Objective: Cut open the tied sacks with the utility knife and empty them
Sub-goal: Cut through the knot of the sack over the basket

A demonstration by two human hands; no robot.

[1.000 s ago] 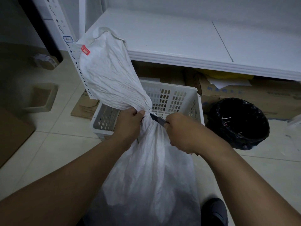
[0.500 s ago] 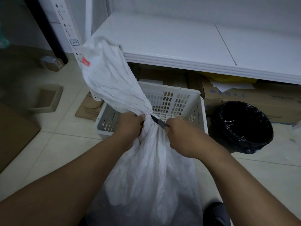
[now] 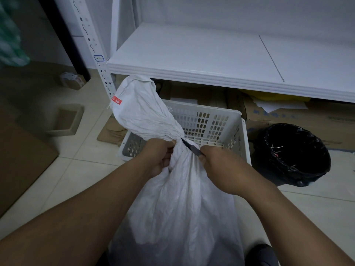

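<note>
The white sack (image 3: 172, 198) is gripped at its tied neck by the left hand (image 3: 160, 156), fingers closed around the bunched cloth. The utility knife (image 3: 190, 146) is clenched in the right hand (image 3: 221, 166), its tip laid against the neck between both hands. Just beyond the hands a white basket (image 3: 215, 123) is seen, with a black-lined bin (image 3: 292, 154) right of the right hand.

Both bare forearms reach forward from the lower corners and converge near the middle. The left hand (image 3: 160, 157) is clenched in a fist, knuckles up, fingers curled inward. The right hand (image 3: 221, 166) is closed too, its back facing up, thumb side pointing toward the left hand.
</note>
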